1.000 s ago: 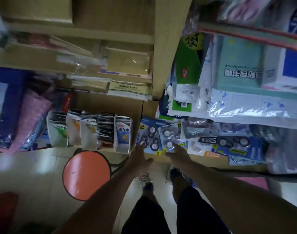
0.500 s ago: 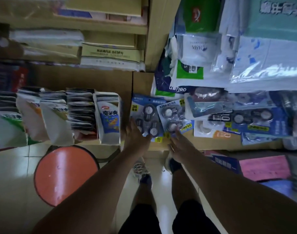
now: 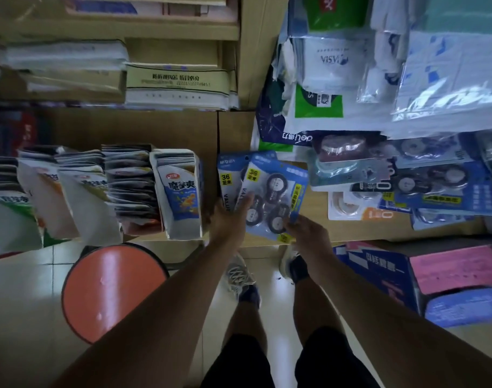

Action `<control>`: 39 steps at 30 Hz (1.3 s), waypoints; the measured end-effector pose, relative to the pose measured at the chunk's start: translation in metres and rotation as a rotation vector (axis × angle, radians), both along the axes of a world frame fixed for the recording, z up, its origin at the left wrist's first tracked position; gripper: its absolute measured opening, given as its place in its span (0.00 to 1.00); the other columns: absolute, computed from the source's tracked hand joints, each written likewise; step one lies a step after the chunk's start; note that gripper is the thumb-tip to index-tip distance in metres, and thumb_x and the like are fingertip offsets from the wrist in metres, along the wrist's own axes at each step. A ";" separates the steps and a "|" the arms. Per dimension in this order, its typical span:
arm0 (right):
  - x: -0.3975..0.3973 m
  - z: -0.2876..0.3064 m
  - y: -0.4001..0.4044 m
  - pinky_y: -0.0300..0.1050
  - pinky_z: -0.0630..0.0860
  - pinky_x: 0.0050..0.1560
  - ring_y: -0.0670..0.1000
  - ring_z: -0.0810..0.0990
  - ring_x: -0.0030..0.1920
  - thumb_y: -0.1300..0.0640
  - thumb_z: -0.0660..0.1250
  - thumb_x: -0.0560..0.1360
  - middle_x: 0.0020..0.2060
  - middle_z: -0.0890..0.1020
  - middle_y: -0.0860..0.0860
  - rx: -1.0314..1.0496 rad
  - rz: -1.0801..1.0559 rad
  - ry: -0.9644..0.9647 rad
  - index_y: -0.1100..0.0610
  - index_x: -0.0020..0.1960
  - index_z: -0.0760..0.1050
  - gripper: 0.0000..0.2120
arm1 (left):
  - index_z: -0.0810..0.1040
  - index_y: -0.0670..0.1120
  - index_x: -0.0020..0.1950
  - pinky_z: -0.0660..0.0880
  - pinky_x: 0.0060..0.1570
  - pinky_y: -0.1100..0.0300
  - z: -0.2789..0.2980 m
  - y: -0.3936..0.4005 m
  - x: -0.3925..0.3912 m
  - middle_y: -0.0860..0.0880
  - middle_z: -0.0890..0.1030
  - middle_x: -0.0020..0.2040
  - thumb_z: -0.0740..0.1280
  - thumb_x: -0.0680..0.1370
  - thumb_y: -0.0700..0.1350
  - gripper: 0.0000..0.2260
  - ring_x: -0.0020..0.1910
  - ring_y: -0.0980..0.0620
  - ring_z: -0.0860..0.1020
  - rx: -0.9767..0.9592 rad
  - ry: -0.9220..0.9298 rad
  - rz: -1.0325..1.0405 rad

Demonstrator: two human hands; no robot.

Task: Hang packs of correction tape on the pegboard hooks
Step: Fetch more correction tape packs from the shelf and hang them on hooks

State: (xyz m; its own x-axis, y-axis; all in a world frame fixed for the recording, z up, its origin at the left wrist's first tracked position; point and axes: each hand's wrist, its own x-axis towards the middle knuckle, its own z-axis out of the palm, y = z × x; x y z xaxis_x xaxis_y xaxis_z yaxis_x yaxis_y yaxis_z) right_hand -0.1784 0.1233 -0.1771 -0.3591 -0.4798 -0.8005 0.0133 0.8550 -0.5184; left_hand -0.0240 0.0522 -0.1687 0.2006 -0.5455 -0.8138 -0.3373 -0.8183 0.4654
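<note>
Two blue packs of correction tape lie on the low wooden shelf [image 3: 351, 228]. The upper pack [image 3: 273, 200] shows several black tape rollers and a yellow "36" label, and it sits tilted over the second pack [image 3: 226, 180]. My left hand [image 3: 229, 219] is at the packs' left edge with fingers on the upper pack. My right hand [image 3: 306, 233] pinches that pack's lower right corner. No pegboard hook can be made out in the clutter.
More blister packs of tape [image 3: 435, 186] are piled on the shelf to the right. White display boxes of sachets [image 3: 180, 191] stand left of my hands. A round orange stool [image 3: 110, 289] and cartons [image 3: 435, 284] sit on the tiled floor beside my feet.
The view has dropped closer to the shelf. Both hands moved onto the packs, and the right-hand pack has been tilted and slid over the left one.
</note>
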 end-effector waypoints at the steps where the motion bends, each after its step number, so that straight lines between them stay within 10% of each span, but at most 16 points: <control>1: 0.000 -0.002 -0.004 0.49 0.77 0.46 0.51 0.82 0.51 0.51 0.73 0.77 0.49 0.85 0.50 -0.023 0.052 0.064 0.53 0.63 0.82 0.15 | 0.70 0.46 0.70 0.69 0.59 0.63 0.001 -0.001 0.000 0.48 0.77 0.66 0.69 0.72 0.60 0.31 0.64 0.48 0.75 -0.032 -0.023 -0.003; 8: 0.001 -0.004 -0.033 0.28 0.74 0.42 0.39 0.82 0.48 0.59 0.70 0.79 0.49 0.84 0.41 -0.219 0.134 -0.141 0.39 0.64 0.73 0.20 | 0.77 0.50 0.60 0.79 0.54 0.49 0.000 0.003 -0.002 0.52 0.83 0.52 0.72 0.63 0.62 0.29 0.52 0.48 0.82 -0.101 -0.064 -0.024; 15: 0.007 -0.005 -0.031 0.52 0.79 0.61 0.51 0.85 0.56 0.54 0.68 0.80 0.53 0.87 0.48 -0.141 0.096 -0.178 0.42 0.61 0.79 0.12 | 0.76 0.52 0.61 0.79 0.54 0.48 -0.015 0.022 0.002 0.51 0.83 0.56 0.73 0.54 0.71 0.40 0.54 0.49 0.81 -0.107 -0.115 0.022; 18: 0.002 -0.001 -0.033 0.52 0.79 0.59 0.53 0.84 0.54 0.47 0.64 0.82 0.54 0.85 0.51 -0.051 0.036 -0.144 0.48 0.58 0.80 0.09 | 0.77 0.51 0.57 0.80 0.45 0.67 -0.004 0.025 0.002 0.56 0.83 0.50 0.81 0.56 0.60 0.33 0.46 0.61 0.83 -0.061 -0.039 0.056; 20: -0.004 0.003 -0.037 0.56 0.80 0.60 0.54 0.85 0.51 0.39 0.66 0.78 0.50 0.86 0.51 0.033 -0.142 -0.157 0.53 0.52 0.81 0.18 | 0.79 0.51 0.51 0.77 0.36 0.73 -0.005 0.028 -0.003 0.56 0.84 0.45 0.82 0.61 0.48 0.22 0.42 0.63 0.83 -0.058 0.024 0.061; 25: -0.025 0.005 -0.052 0.54 0.79 0.56 0.54 0.82 0.56 0.23 0.76 0.44 0.57 0.83 0.52 0.142 -0.588 -0.183 0.50 0.63 0.76 0.54 | 0.76 0.54 0.44 0.79 0.55 0.54 -0.002 0.027 -0.019 0.54 0.83 0.49 0.82 0.60 0.48 0.20 0.49 0.51 0.83 -0.061 0.109 0.186; 27: -0.035 0.004 -0.064 0.50 0.79 0.50 0.53 0.80 0.55 0.23 0.77 0.39 0.57 0.81 0.50 0.175 -0.658 -0.144 0.47 0.60 0.77 0.54 | 0.76 0.54 0.47 0.78 0.55 0.56 -0.003 0.028 -0.021 0.55 0.82 0.50 0.82 0.60 0.47 0.21 0.50 0.52 0.82 -0.076 0.124 0.203; 32: -0.046 0.009 -0.093 0.49 0.75 0.41 0.53 0.76 0.48 0.30 0.78 0.62 0.50 0.76 0.50 0.244 -0.702 -0.182 0.44 0.56 0.78 0.29 | 0.75 0.55 0.54 0.78 0.58 0.52 -0.002 0.029 -0.019 0.54 0.83 0.55 0.82 0.60 0.48 0.26 0.54 0.51 0.82 -0.088 0.162 0.201; 39: -0.049 -0.018 -0.074 0.43 0.80 0.46 0.48 0.82 0.54 0.41 0.74 0.72 0.65 0.79 0.50 -0.071 -0.685 -0.262 0.52 0.72 0.71 0.33 | 0.74 0.50 0.62 0.78 0.55 0.56 0.008 0.028 -0.015 0.53 0.82 0.56 0.81 0.61 0.48 0.32 0.52 0.52 0.81 -0.119 0.115 0.217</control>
